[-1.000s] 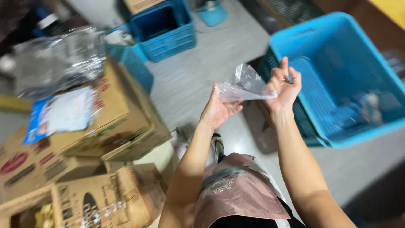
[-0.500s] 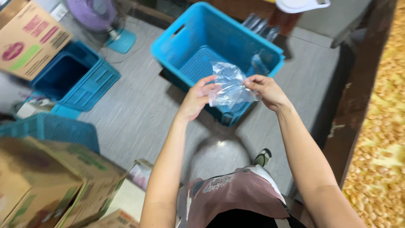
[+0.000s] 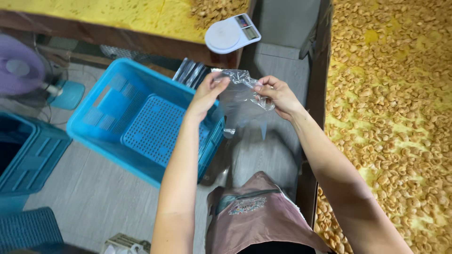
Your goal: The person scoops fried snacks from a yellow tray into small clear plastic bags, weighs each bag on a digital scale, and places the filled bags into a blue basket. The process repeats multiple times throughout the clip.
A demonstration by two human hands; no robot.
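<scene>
A small clear plastic bag (image 3: pixel 240 101) hangs between both hands at chest height. My left hand (image 3: pixel 207 91) pinches the bag's top left edge. My right hand (image 3: pixel 278 94) pinches its top right edge, and the bag's mouth sits between the two. The bag hangs limp and looks empty. Behind it is the corner of a light blue plastic basket (image 3: pixel 94 117) on the grey floor.
A wide table (image 3: pixel 395 94) covered with small golden fried snack pieces fills the right side. A white kitchen scale (image 3: pixel 230 34) sits on a wooden table at the top. Darker blue crates (image 3: pixel 23 155) stand at the left, with a purple fan (image 3: pixel 19 68) beyond.
The view has swung right, away from the cardboard boxes, to the snack table and scale. Both hands kept the bag and now hold it by its top edge.
</scene>
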